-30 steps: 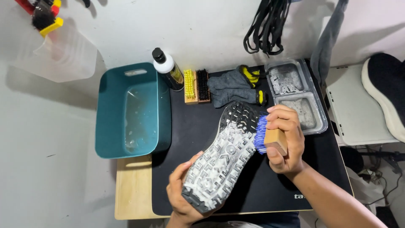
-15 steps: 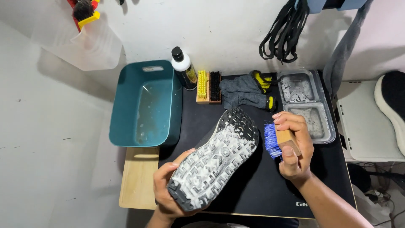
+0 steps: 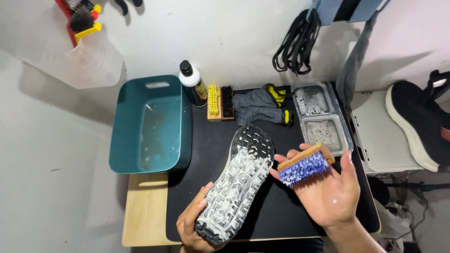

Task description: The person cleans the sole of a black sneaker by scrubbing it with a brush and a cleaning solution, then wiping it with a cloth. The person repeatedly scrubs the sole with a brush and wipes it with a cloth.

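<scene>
My left hand (image 3: 193,224) grips a shoe (image 3: 236,182) by its heel end, holding it sole-up over a black mat (image 3: 276,211). The treaded sole is grey with white foam, its toe pointing away from me. My right hand (image 3: 328,189) is palm-up to the right of the shoe, apart from it, with a wooden brush (image 3: 304,165) with blue-and-white bristles lying across its fingers, bristles facing me.
A teal tub (image 3: 152,124) of soapy water stands at the left, beside a dark bottle (image 3: 193,84). Two brushes (image 3: 220,102), a grey cloth (image 3: 260,108) and a clear two-part tray (image 3: 321,117) line the mat's far edge. Another dark shoe (image 3: 417,124) rests at right. Black laces (image 3: 295,42) hang on the wall.
My right hand has drawn the brush away from the sole and turned palm-up, bristles now toward me. The left hand still holds the shoe sole-up.
</scene>
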